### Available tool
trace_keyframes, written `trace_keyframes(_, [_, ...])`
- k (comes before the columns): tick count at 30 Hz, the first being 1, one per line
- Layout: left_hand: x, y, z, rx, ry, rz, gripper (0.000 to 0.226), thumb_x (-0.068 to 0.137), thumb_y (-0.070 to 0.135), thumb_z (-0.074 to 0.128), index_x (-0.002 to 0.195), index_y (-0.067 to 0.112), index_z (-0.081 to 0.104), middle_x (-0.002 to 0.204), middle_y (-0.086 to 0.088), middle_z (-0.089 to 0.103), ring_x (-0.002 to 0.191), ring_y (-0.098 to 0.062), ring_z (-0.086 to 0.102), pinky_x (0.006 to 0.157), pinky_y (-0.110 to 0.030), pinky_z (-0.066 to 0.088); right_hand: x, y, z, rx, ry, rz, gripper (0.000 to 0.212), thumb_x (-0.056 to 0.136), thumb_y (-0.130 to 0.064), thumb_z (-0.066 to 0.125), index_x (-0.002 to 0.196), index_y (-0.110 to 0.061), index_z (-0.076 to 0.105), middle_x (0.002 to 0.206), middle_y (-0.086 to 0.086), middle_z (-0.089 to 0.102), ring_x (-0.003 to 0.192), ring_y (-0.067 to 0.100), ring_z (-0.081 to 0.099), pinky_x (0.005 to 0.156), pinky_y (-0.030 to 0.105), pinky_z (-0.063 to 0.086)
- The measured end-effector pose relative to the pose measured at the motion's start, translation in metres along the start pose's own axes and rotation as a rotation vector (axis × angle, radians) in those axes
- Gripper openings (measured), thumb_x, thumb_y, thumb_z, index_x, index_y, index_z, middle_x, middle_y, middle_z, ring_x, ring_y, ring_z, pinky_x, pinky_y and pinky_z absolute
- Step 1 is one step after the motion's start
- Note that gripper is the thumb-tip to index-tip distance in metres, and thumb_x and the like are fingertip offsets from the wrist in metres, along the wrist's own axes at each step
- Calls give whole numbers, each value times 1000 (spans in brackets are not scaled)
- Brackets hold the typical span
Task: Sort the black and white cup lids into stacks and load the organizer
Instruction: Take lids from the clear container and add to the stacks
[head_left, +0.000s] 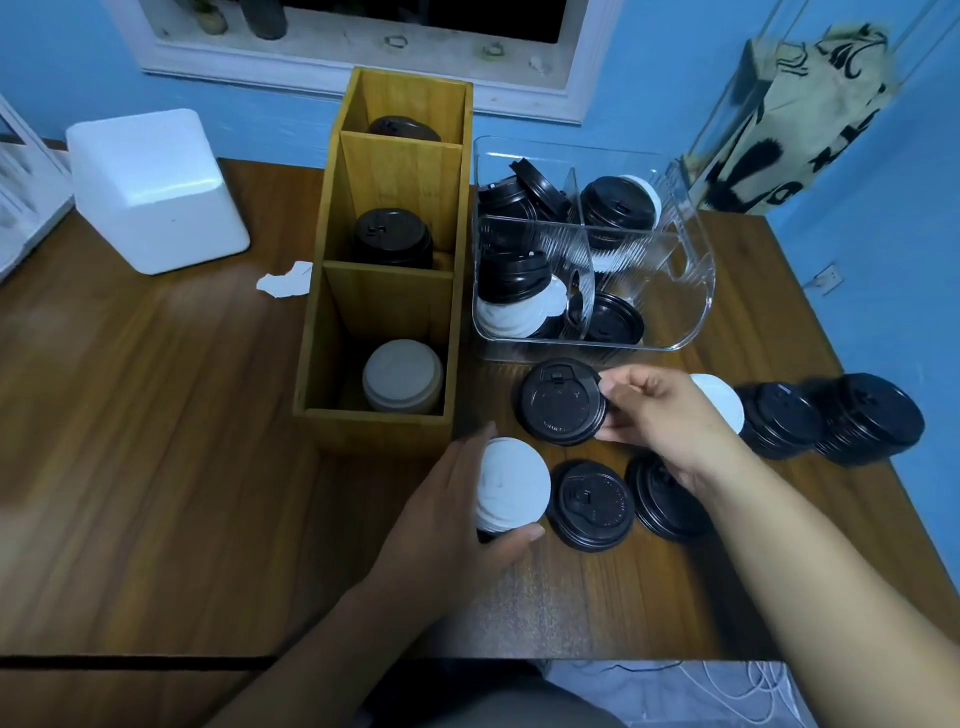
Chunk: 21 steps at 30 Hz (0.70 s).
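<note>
- Left hand (457, 499): near centre, curled round the white lid stack (511, 486), thumb on its near edge and fingertips at its far edge; the stack sits just near of the organizer's near right corner.
- Right hand (660, 421): pinches a single black lid (563, 401) by its right rim between thumb and fingers; the lid faces up, between the clear bin and the loose lids.
- Loose black lids, two: one (592, 506) flat on the table just right of the white lid stack, the other (665, 499) beside it, partly under the right wrist.
- White lid (719, 397): on the table, partly hidden behind the right hand.
- Black lid stacks, two: (782, 418) and (867, 415), side by side at the right edge of the table.
- Wooden organizer (374, 431): three compartments in a row from near to far; the near one holds white lids (402, 376), the middle one black lids (393, 236), the far one black lids (402, 127).
- Clear bin (696, 291): right of the organizer, holding mixed black and white lids lying loose.
- Table (156, 415): brown wood.
- White box (156, 187): far left.
- Paper scrap (285, 280): just left of the organizer.
</note>
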<state>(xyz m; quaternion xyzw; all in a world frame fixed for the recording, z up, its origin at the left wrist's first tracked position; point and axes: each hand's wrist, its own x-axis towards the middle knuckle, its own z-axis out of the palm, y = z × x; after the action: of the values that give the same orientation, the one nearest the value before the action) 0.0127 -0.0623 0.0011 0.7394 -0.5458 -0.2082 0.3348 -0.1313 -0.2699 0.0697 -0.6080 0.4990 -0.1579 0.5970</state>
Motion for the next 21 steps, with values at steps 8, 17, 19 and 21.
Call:
trace_keyframes(8, [1,3,-3,-36,-8,3,102,78,59,77,156,27,20,146,17,38,130,16,29,100,5,22,12,7,-1,-773,177,-250,24,99,-36,61,118,-22,68,111,-1,72,103,23,66,91,36,52])
trace_keyframes(17, [1,4,-3,-32,0,15,101,78,57,77,156,25,21,147,13,40,132,9,30,102,5,19,15,9,21,-1014,-22,-433,98,72,-64,77,152,-22,41,142,1,50,133,24,43,114,36,35])
trace_keyframes(19, [1,3,-3,-26,-2,17,102,78,58,77,157,27,19,148,14,38,133,9,29,103,4,19,14,7,21,-997,-1,-466,97,72,-61,80,152,-22,41,139,0,50,132,23,46,113,34,36])
trace_keyframes(21, [1,3,-3,-30,-2,15,102,79,59,76,157,28,18,150,13,37,134,9,29,103,4,18,9,6,19,-973,12,-486,97,73,-58,79,153,-24,39,135,-5,48,128,19,48,109,33,40])
